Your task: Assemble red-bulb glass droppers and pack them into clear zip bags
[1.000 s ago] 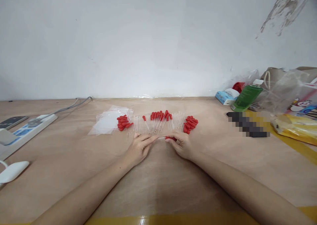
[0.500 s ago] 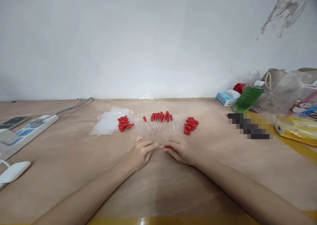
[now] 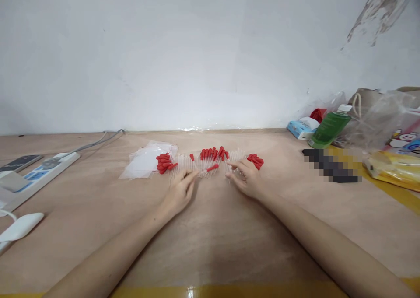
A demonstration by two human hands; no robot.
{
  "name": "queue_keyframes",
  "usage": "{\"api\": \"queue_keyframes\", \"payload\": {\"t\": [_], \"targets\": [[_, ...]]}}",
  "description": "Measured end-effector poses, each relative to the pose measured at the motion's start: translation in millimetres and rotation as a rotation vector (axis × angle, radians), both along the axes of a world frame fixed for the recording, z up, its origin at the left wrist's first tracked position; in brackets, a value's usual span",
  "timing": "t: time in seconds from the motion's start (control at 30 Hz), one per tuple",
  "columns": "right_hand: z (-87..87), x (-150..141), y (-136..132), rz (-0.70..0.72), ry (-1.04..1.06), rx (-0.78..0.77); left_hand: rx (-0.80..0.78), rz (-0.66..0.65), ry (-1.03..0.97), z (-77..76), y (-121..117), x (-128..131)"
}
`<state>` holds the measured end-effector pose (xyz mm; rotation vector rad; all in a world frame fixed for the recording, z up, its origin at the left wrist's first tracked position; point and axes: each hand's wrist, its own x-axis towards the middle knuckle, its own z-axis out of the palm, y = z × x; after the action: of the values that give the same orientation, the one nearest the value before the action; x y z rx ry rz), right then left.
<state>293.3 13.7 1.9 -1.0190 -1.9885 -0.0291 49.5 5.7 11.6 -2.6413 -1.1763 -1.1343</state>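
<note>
My left hand [image 3: 182,186] pinches the glass end of a dropper [image 3: 212,168], whose red rubber bulb points right and slightly up. My right hand [image 3: 246,177] is apart from it, thumb and fingers spread, at the near edge of the loose glass tubes [image 3: 234,158]; whether it touches one I cannot tell. Just behind the held dropper lie several droppers with red bulbs [image 3: 210,152]. More bare glass tubes [image 3: 184,161] lie behind my left hand. One pile of red bulbs [image 3: 164,163] is at the left, and another pile [image 3: 256,160] is partly hidden by my right hand.
Clear plastic bags [image 3: 144,160] lie flat left of the bulbs. A power strip [image 3: 39,175] with plugs and a phone [image 3: 21,162] are at far left. On the right stand a green bottle [image 3: 330,127], a tissue pack [image 3: 300,129] and a yellow packet [image 3: 393,169].
Both hands have moved away from me towards the row of tubes. My right hand has let go of the red bulb and opened; the dropper stays in my left hand.
</note>
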Motion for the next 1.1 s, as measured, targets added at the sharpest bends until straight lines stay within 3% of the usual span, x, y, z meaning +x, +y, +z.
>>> {"api": "queue_keyframes", "payload": {"t": [0.13, 0.3, 0.57, 0.93, 1.1], "targets": [[-7.7, 8.3, 4.5, -0.103, -0.162, 0.054, 0.066, 0.175, -0.104, 4.3, 22.1, -6.3], [-9.2, 2.8, -1.5, -0.133, -0.401, 0.064, 0.17, 0.176, 0.026, 1.6, 43.0, 12.0], [-4.7, 3.7, -5.3, -0.095, -0.408, 0.044, 0.167, 0.183, 0.171, -6.8, 62.1, 59.1], [-4.7, 4.0, -10.0, 0.012, -0.47, 0.11, 0.06, 0.075, 0.139, -17.5, 55.5, 61.8], [-3.9, 2.0, -14.3, 0.098, -0.483, 0.142, 0.089, 0.074, 0.141, -15.5, 47.5, 52.2]]}}
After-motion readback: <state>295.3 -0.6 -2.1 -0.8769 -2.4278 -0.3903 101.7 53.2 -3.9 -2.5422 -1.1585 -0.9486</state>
